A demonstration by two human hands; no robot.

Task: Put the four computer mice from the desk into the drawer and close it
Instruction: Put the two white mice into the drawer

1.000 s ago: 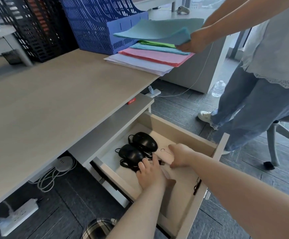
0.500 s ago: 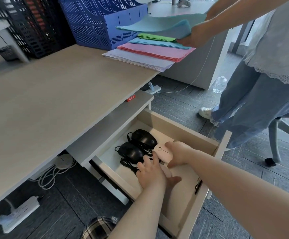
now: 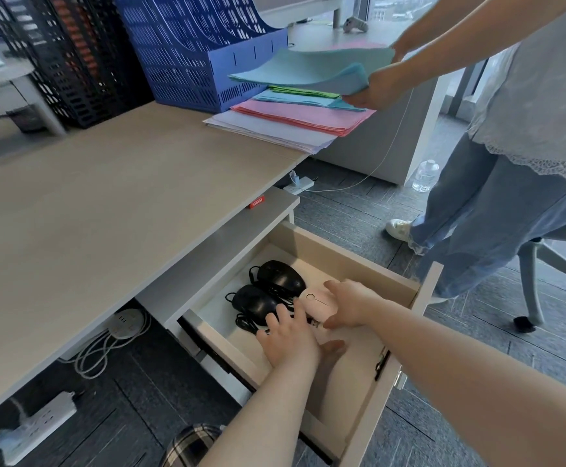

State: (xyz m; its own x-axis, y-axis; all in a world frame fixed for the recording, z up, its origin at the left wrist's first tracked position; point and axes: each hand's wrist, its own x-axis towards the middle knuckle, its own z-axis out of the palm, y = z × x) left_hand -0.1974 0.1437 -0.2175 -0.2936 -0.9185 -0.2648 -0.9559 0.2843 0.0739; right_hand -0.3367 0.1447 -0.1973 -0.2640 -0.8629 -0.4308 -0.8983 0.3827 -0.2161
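Note:
The wooden drawer [image 3: 342, 251] under the desk [image 3: 106, 203] stands pulled out. Two black wired mice [image 3: 281, 276] [image 3: 254, 299] lie side by side at its back left, cables bunched beside them. My right hand [image 3: 352, 305] grips a white mouse [image 3: 318, 303] just right of the black ones, low over the drawer floor. My left hand [image 3: 288, 338] lies palm down in the drawer, fingers spread, fingertips touching the black cables. Anything under that palm is hidden. No mouse is on the visible desktop.
A second person stands at the right, lifting teal sheets [image 3: 308, 62] off a coloured paper stack [image 3: 291, 116] on the desk corner. Blue [image 3: 200, 45] and black [image 3: 72, 55] file racks stand at the back. An office chair [image 3: 544, 264] and floor power strips [image 3: 35, 426] are nearby.
My right hand has turned the white mouse into fuller view and eased it towards the black mice. My left hand's fingers have spread a little. The other person raised the teal sheets.

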